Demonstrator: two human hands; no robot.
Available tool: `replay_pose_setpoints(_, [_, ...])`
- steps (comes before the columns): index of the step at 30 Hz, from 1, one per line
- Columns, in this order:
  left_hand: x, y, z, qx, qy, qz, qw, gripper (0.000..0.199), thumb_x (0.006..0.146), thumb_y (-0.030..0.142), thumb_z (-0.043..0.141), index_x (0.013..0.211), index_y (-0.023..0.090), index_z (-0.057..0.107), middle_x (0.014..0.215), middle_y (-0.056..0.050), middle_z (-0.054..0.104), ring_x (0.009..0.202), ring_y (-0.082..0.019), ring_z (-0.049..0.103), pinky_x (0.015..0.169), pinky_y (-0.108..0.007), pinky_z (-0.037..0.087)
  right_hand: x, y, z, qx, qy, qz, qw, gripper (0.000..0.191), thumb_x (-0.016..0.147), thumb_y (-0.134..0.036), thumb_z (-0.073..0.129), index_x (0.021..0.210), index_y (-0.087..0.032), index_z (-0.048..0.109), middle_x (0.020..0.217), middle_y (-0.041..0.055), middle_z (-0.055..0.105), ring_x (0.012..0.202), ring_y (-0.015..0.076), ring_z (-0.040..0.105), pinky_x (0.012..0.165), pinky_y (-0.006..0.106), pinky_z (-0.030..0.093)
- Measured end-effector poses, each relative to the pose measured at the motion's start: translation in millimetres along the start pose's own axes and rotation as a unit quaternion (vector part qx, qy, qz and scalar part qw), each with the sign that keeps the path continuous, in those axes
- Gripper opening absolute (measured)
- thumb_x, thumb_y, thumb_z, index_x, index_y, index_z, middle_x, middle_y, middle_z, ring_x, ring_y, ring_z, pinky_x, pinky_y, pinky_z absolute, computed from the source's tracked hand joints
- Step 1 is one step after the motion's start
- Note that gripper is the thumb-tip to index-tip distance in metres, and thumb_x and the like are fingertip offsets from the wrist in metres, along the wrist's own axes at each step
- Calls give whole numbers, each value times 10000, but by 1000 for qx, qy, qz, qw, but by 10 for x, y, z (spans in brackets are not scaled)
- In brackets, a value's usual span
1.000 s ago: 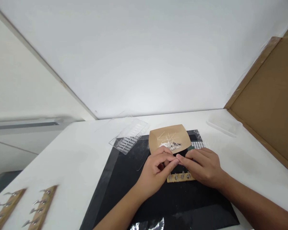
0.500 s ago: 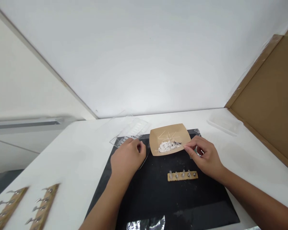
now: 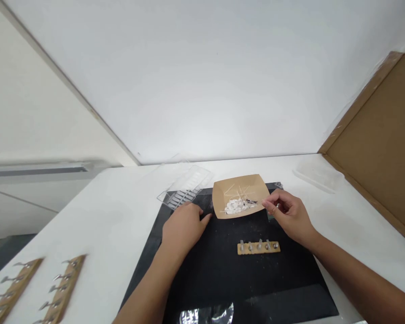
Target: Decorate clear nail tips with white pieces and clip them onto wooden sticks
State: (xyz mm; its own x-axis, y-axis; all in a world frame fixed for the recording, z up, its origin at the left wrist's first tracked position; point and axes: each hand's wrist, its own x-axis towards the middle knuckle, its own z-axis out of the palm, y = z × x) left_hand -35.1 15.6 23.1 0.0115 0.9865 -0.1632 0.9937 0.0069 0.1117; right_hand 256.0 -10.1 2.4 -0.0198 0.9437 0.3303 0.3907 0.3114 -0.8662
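Fingers are pinched on the right hand (image 3: 292, 217), any hold unclear, and slightly parted on the left hand (image 3: 182, 227), with clear tips (image 3: 259, 243) seemingly fitted to only part of the strip (image 3: 254, 252).

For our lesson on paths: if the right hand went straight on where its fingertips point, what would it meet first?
Probably the right side of the brown tray, beside the fingertips of the right hand; depth is unclear.

From here I count two bigger wooden strips (image 3: 65, 288), one small strip (image 3: 253, 252) with five pegs (image 3: 259, 245), one brown tray (image 3: 218, 201) and one black mat (image 3: 219, 279).
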Motion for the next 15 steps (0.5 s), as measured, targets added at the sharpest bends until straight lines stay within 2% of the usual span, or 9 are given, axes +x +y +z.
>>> replay_pose_setpoints(5, [-6, 2, -14, -42, 12, -17, 999, 269, 851, 493, 693, 762, 260, 793, 1013, -91, 788, 1077, -339, 700, 679, -326, 489, -7, -11, 14, -91, 13, -95, 991, 168, 1003, -333, 676, 869, -239, 711, 798, 10, 656, 705, 162, 586, 635, 309, 450])
replay_pose_setpoints(8, [5, -3, -4, -43, 2, -18, 999, 222, 855, 457, 681, 784, 293, 812, 1014, -64, 799, 1117, -333, 691, 703, -342, 503, -19, -26, 29, -124, 18, -143, 982, 154, 1012, -282, 660, 869, -237, 695, 778, 6, 640, 719, 166, 601, 675, 318, 474])
replay_pose_setpoints(12, [46, -41, 21, -66, -3, -27, 997, 205, 814, 429, 709, 888, 271, 817, 1059, -67, 803, 1103, -308, 703, 762, -342, 534, -34, -29, 34, -140, 22, -171, 975, 138, 1016, -251, 651, 881, -235, 679, 778, 2, 635, 722, 163, 606, 680, 313, 485])
replay_pose_setpoints(15, [43, -57, -5, -72, 5, -43, 996, 165, 767, 368, 721, 851, 240, 780, 1018, -80, 796, 1019, -295, 722, 713, -326, 527, -40, -15, 31, -149, 20, -177, 973, 124, 1020, -253, 646, 902, -236, 680, 798, 4, 644, 735, 164, 617, 690, 312, 488])
